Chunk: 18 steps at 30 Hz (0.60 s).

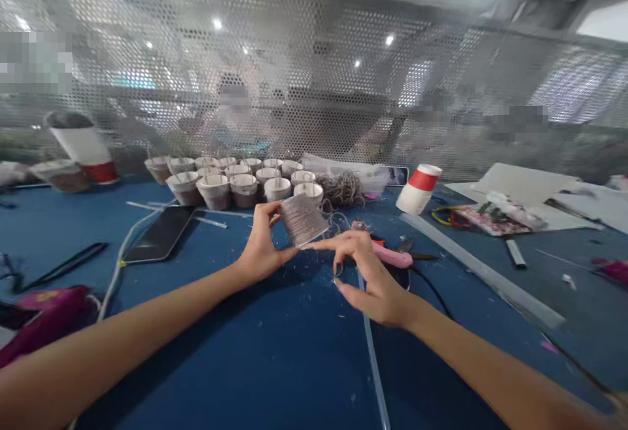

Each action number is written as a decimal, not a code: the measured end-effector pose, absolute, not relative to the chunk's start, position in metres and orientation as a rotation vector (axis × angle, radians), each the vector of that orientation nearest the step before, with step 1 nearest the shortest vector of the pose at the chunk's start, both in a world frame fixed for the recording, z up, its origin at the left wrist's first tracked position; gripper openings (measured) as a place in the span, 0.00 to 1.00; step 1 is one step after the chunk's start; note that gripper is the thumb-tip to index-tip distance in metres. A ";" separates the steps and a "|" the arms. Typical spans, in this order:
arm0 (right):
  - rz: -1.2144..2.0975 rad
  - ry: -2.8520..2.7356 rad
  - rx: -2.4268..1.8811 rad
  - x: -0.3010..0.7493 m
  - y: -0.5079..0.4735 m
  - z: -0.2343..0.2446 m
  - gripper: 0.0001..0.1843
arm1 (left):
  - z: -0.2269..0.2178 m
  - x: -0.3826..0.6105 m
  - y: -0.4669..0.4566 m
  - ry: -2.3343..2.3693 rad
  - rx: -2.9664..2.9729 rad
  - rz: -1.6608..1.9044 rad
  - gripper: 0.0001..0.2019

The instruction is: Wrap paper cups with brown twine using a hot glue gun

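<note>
- Blue table: everything laid out on it.
- Small cups: grouped in rows at the back, beyond the hands.
- Right hand: unclenched, thumb spread from fingers; index fingertip placed at the wound cup's lower edge, contact can't be told.
- Left hand: wound cup gripped between fingers and thumb.
- Pink-handled scissors: left just beside right hand.
- Wound cup: held tilted above the table, wrapped in cord.

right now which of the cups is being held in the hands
The cord-wrapped cup, tilted in the left hand with the right hand at its lower edge; the clustered cups behind it stand on the blue table, unheld.
</note>
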State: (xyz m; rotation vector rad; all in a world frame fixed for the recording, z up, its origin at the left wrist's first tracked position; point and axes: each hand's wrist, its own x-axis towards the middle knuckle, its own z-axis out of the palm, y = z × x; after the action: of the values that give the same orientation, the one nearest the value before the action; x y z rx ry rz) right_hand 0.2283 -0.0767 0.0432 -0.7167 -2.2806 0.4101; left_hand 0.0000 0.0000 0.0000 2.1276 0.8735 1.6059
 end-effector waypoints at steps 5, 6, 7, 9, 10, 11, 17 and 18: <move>0.430 -2.265 -0.735 0.229 -0.074 0.044 0.17 | -0.001 0.001 0.003 0.822 2.124 1.604 0.36; 0.438 -2.263 -0.731 0.229 -0.074 0.044 0.17 | -0.001 0.001 0.003 0.815 2.126 1.601 0.35; 0.444 -2.262 -0.726 0.229 -0.074 0.044 0.17 | -0.001 0.001 0.003 0.812 2.128 1.600 0.35; 0.450 -2.264 -0.727 0.228 -0.074 0.044 0.17 | -0.001 0.001 0.003 0.811 2.129 1.595 0.36; 0.446 -2.265 -0.732 0.228 -0.075 0.044 0.18 | -0.001 0.000 0.003 0.813 2.129 1.593 0.36; 0.440 -2.265 -0.737 0.227 -0.075 0.044 0.18 | -0.002 0.000 0.003 0.816 2.128 1.591 0.36; 0.401 -2.279 -0.749 0.225 -0.075 0.042 0.20 | -0.004 -0.002 0.004 0.778 2.126 1.565 0.36; 0.395 -2.282 -0.750 0.225 -0.075 0.042 0.20 | -0.004 -0.002 0.004 0.769 2.125 1.566 0.36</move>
State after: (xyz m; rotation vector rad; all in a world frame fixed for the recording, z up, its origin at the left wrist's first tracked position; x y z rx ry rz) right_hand 0.2248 -0.0748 0.0425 -0.7504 -2.2825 0.3946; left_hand -0.0016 0.0040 -0.0039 2.1255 0.7690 1.5657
